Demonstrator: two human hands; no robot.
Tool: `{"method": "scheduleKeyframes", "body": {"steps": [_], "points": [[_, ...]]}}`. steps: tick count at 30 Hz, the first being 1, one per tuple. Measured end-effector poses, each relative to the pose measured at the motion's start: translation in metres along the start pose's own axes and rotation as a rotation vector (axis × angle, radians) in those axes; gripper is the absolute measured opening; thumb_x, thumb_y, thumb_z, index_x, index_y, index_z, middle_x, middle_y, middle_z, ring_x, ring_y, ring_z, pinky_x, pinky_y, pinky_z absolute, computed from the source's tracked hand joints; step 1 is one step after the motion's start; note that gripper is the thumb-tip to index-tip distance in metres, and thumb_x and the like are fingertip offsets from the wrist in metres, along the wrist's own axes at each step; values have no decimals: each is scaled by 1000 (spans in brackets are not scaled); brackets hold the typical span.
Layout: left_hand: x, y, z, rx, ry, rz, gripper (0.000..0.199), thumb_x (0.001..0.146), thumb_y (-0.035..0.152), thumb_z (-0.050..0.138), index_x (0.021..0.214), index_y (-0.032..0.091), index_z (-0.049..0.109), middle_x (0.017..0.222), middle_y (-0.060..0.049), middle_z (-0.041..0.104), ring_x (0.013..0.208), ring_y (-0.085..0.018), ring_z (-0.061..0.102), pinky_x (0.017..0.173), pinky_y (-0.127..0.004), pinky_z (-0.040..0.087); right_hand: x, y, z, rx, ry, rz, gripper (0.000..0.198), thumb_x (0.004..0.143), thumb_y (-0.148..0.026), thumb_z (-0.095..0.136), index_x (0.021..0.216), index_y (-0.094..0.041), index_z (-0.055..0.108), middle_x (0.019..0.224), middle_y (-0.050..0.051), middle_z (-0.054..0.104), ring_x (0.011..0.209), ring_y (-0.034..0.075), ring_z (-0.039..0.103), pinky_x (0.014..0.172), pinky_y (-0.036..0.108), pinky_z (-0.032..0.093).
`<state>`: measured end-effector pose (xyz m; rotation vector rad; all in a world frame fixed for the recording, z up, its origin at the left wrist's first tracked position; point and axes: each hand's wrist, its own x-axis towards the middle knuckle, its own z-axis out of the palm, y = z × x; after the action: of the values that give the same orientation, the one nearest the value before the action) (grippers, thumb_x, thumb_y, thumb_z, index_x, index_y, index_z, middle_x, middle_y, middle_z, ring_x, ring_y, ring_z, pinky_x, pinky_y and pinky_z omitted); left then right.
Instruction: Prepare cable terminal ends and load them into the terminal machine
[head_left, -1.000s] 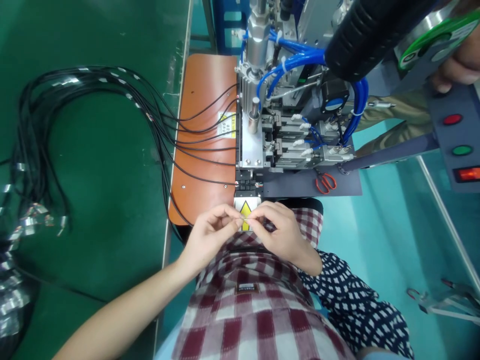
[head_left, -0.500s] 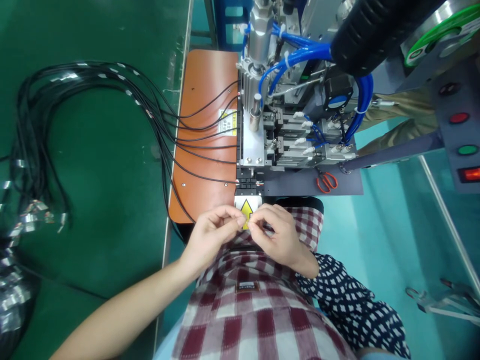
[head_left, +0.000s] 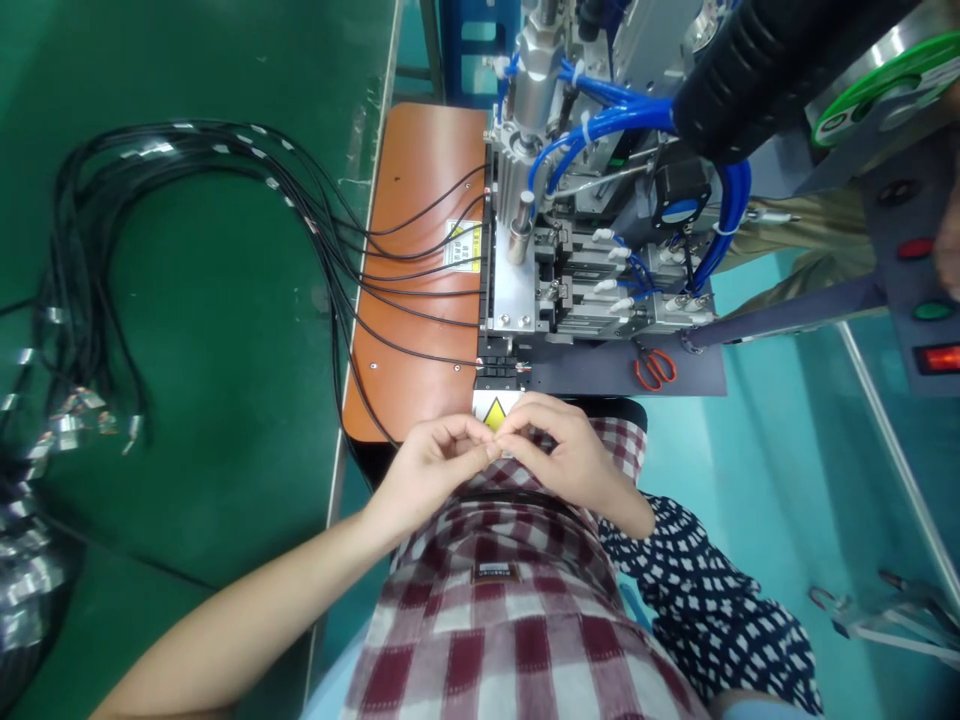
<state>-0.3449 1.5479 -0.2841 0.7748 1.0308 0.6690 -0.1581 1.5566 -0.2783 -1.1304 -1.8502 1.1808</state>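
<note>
My left hand point(head_left: 439, 468) and my right hand point(head_left: 566, 455) meet in front of my apron, thumbs and fingers pinched together. One black cable point(head_left: 367, 400) crosses the orange plate point(head_left: 412, 400) and disappears under my left hand, which seems to hold its end. Whatever sits between my right fingertips is too small to make out. Just beyond my fingers is a white label with a yellow arrow point(head_left: 495, 412), partly covered by them. Past it, a black clamp block point(head_left: 499, 365) holds a cable whose stripped wires stick out to the right.
Several black cables point(head_left: 180, 150) loop over the green table at left. The machine, with its metal cylinder point(head_left: 536, 90) and blue air hoses point(head_left: 637, 115), rises ahead. Red-handled scissors point(head_left: 655, 370) lie on its grey base. Another person's hand point(head_left: 949, 240) is near the button panel point(head_left: 911, 280).
My fingertips have come closer together, and the right hand has flattened and covers more of the arrow label. The view has shifted slightly. Another person's hand has appeared at the right edge.
</note>
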Motion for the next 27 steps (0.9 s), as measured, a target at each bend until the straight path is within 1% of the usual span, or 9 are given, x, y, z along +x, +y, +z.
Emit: {"method": "scheduleKeyframes", "body": {"steps": [3,5,7,9,12,16,21,24,27], "points": [[-1,3,-1,68,-54,-9,21,77,33,76,79,13,70,68,-1,63,60,-9,51,57,-20,41,0,3,0,46,-88,32,16,95,-24,56,81,-18,60,80,1,60,75,13,56,71,27,43],[-1,4,-2,100,-91,-23,20,77,32,76,79,13,69,69,-1,64,61,-9,52,57,-20,41,0,6,-1,144,-122,66,18,95,-26,56,80,-18,58,79,0,59,73,12,54,68,25,43],[0,4,-3,104,-99,-25,19,77,31,76,79,13,69,67,0,62,60,-8,50,56,-20,39,0,9,-1,259,-71,129,21,96,-29,54,79,-18,55,75,-1,55,67,11,51,63,23,42],[1,3,-3,77,-78,-15,18,78,31,75,78,14,68,66,1,60,57,-7,46,53,-19,36,0,12,-1,310,54,190,23,97,-32,51,79,-18,53,70,-2,51,61,10,48,58,22,41],[2,1,-3,4,-35,-2,21,78,32,75,77,14,65,64,2,56,50,-5,38,47,-19,28,-5,12,2,209,154,177,19,96,-31,53,82,-18,56,74,-1,53,62,11,49,58,23,41],[3,0,-3,-47,-4,9,23,80,34,74,78,15,62,63,4,52,50,-4,34,46,-18,25,-14,6,12,36,123,91,8,91,-26,59,89,-19,60,83,2,58,69,13,54,65,26,44],[4,-4,-4,-25,-15,24,23,83,35,71,80,16,60,59,6,44,49,-4,29,46,-18,21,-17,3,23,-176,197,9,10,90,-21,59,81,-19,58,74,0,60,67,13,54,70,30,39],[4,-6,-4,-14,-18,14,23,84,37,70,81,17,60,62,6,43,49,-4,27,46,-18,21,-15,5,25,-125,202,13,14,93,-19,54,79,-19,58,75,0,63,70,13,55,71,29,39],[0,-6,-5,29,0,9,25,82,40,71,81,18,61,64,5,44,51,-5,28,46,-17,23,-16,4,29,34,224,91,14,91,-22,55,79,-18,58,77,1,63,72,14,57,69,26,44]]}}
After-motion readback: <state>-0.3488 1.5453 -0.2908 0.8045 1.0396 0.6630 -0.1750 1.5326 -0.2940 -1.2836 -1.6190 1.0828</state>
